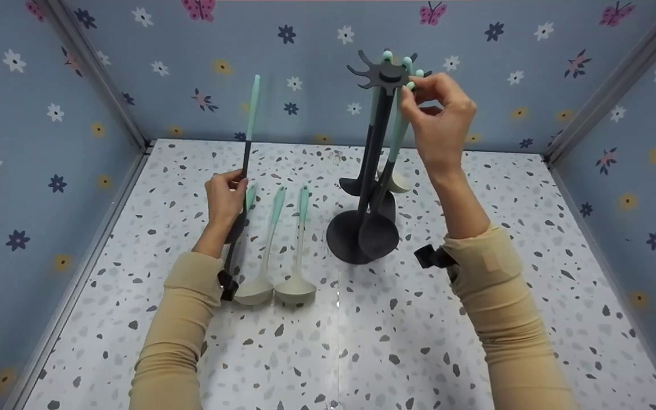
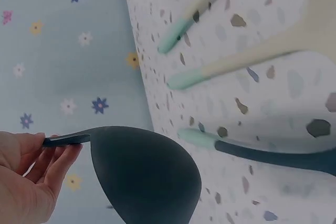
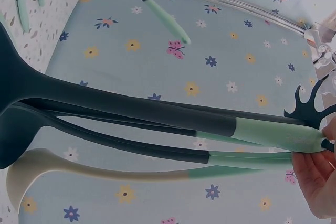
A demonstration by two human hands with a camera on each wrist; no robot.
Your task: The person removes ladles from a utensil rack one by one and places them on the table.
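Note:
My left hand pinches the black shaft of a mint-handled utensil that stands handle up. Its broad black head fills the lower middle of the left wrist view; the exact kind is unclear. At the top of a black hanging rack, my right hand pinches the mint handle end of a black utensil with a rounded head. That handle end is at a dark hook. Other black utensils and a cream ladle hang behind it.
Two cream ladles with mint handles, one left and one right, lie on the speckled table. Beside them lies another black utensil, partly hidden by the left arm. Flowered panels enclose the back and sides.

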